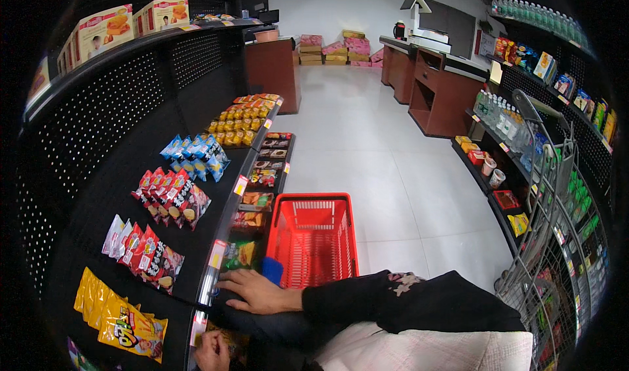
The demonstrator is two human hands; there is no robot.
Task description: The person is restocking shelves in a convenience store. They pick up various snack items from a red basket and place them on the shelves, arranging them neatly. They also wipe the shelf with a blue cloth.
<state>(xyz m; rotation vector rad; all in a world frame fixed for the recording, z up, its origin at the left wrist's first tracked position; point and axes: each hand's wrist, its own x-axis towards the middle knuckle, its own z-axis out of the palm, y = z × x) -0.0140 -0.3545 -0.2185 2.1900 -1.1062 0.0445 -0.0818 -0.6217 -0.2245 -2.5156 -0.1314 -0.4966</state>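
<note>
My right hand [255, 291] reaches in from the right in a black sleeve. Its fingers are spread, and their tips are at the price-tag rail [205, 288] along the front edge of the black shelf. I see nothing held in it. Lower down, my left hand [212, 352] has its fingers curled beside a price tag [198, 326] on the same rail. Whether it pinches anything is hidden. A blue piece of what looks like cloth [271, 271] shows just beyond my right hand, at the near left corner of a red plastic shopping basket [314, 243]. The visible inside of the basket holds nothing.
Yellow snack bags [128, 322], red chip bags [172, 199] and blue chip bags [199, 155] stand on the left shelf. A wire shopping cart [545, 223] is at the right, before shelves of bottles [499, 113]. Brown checkout counters [444, 93] stand ahead.
</note>
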